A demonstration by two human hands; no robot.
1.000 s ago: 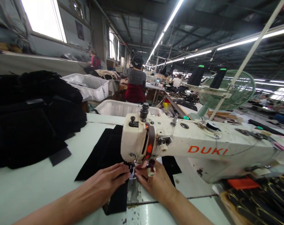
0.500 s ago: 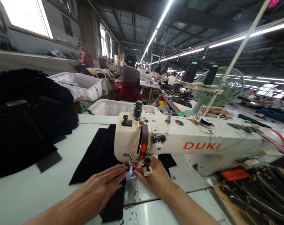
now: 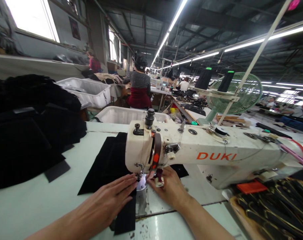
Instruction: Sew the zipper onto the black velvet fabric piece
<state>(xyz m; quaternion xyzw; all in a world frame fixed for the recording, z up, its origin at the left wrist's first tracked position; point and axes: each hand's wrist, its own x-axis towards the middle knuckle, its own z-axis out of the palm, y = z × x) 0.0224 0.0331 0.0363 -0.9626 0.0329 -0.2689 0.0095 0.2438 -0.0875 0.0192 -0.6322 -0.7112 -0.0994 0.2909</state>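
Left hand (image 3: 108, 201) lies flat, fingers extended, no closed grip, pressing the black fabric piece (image 3: 108, 165) onto the worktop (image 3: 33, 206) just left of the needle. Right hand (image 3: 170, 190) rests at the presser foot under the sewing machine (image 3: 191, 150) head, fingertips on the fabric; whether its grip is closed cannot be determined. A black fabric stack (image 3: 28, 130) sits well apart at left.

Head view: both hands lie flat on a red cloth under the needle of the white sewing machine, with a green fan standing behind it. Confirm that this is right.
Wrong in one respect: the cloth is black, not red, as the head view shows. The left hand and right hand do press it by the needle of the white sewing machine, with the green fan behind.
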